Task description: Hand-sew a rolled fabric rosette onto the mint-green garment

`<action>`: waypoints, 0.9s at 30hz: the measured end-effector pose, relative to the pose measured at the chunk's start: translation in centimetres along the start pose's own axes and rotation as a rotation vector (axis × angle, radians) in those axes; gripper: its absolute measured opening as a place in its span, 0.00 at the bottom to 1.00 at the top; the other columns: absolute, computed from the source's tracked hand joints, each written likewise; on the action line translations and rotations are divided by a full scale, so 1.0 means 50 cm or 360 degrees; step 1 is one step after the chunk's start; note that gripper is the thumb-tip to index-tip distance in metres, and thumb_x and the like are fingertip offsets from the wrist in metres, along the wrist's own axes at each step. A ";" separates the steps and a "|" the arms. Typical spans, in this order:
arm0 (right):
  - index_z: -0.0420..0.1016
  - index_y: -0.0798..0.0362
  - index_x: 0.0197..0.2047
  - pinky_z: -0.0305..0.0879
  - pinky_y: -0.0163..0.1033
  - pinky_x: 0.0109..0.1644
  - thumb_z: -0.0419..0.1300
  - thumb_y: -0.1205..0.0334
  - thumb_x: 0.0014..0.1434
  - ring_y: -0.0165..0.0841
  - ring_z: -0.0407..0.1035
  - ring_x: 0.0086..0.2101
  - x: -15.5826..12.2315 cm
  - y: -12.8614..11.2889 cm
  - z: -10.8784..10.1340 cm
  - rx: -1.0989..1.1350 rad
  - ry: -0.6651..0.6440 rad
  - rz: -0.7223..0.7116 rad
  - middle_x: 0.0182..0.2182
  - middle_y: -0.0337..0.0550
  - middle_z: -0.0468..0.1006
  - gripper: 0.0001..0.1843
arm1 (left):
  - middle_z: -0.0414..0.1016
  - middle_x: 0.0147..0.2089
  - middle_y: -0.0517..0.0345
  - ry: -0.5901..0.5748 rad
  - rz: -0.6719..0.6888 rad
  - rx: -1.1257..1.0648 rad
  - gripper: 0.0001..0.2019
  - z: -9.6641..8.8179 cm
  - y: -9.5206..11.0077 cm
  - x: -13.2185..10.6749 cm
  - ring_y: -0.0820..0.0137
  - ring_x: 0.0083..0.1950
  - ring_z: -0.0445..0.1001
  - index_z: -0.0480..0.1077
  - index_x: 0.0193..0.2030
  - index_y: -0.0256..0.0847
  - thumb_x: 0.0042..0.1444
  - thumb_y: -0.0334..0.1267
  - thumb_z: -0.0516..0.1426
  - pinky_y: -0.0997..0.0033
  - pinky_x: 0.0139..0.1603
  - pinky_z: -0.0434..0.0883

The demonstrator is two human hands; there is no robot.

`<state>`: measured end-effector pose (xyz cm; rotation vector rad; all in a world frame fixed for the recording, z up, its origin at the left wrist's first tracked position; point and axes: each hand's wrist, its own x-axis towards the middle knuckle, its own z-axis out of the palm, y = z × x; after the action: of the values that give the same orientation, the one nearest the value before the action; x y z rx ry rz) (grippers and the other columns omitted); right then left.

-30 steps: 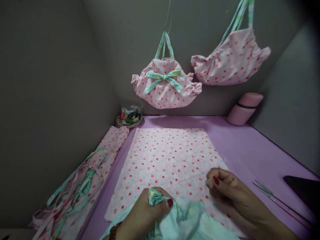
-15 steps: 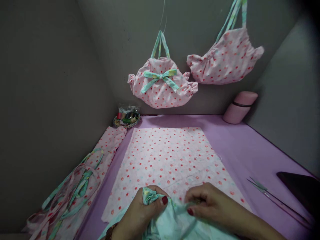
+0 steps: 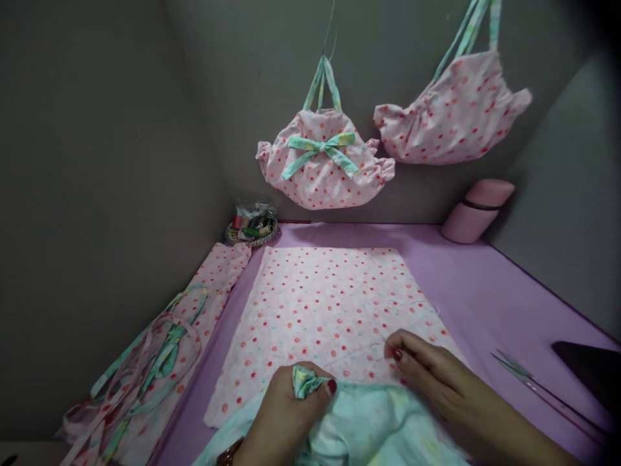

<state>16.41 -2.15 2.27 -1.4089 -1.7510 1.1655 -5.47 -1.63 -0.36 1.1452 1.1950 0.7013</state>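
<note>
My left hand [image 3: 301, 404] is closed on the mint-green patterned fabric [image 3: 369, 421], thumb on top, with a gathered tuft sticking out of the fist. To the right, my right hand [image 3: 427, 378] is raised off the fabric with thumb and forefinger pinched together. A thin sliver that looks like a sewing needle pokes out at its fingertips, though it is faint. Fine pale thread loops close to those fingers. Beneath both hands lies a pink dotted cloth [image 3: 325, 291], partly covered by the green fabric.
Scissors [image 3: 543, 391] and a dark flat object [image 3: 592, 372] lie at the right. A pink bottle [image 3: 478, 210] leans at the back; a basket of thread spools [image 3: 251, 230] sits back left. Fabric strips [image 3: 155, 362] pile up left. Two pink bags [image 3: 323, 168] hang above the purple table [image 3: 466, 278].
My right hand has moved up and right, away from the green fabric, its fingers now pinched. My left hand keeps its hold. The whole view has shifted slightly.
</note>
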 end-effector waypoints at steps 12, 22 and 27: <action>0.67 0.54 0.26 0.56 0.30 0.28 0.48 0.59 0.63 0.28 0.59 0.25 -0.001 0.032 0.101 0.0102 -0.0161 -0.0048 0.21 0.35 0.64 0.16 | 0.67 0.24 0.59 -0.0016 -0.0036 -0.0063 0.14 -0.005 -0.004 -0.001 0.74 0.26 0.61 0.72 0.31 0.31 0.50 0.44 0.58 0.76 0.26 0.60; 0.75 0.52 0.28 0.61 0.29 0.29 0.50 0.63 0.61 0.30 0.67 0.25 -0.002 0.031 0.101 -0.0135 -0.0188 -0.0073 0.23 0.36 0.74 0.15 | 0.62 0.21 0.63 0.0008 -0.0104 -0.0073 0.13 -0.005 0.008 -0.003 0.75 0.24 0.58 0.69 0.28 0.34 0.47 0.44 0.59 0.77 0.24 0.58; 0.78 0.51 0.31 0.65 0.30 0.30 0.50 0.63 0.62 0.31 0.70 0.27 -0.007 0.026 0.099 -0.0035 -0.0157 -0.0106 0.25 0.37 0.77 0.16 | 0.63 0.22 0.62 0.0024 -0.0129 -0.0099 0.13 -0.005 0.008 -0.002 0.75 0.24 0.59 0.68 0.28 0.34 0.47 0.44 0.59 0.77 0.24 0.58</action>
<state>12.81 -3.71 -1.00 -1.3150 -1.8693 1.2018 -5.68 -1.52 0.07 1.0358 1.2175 0.6818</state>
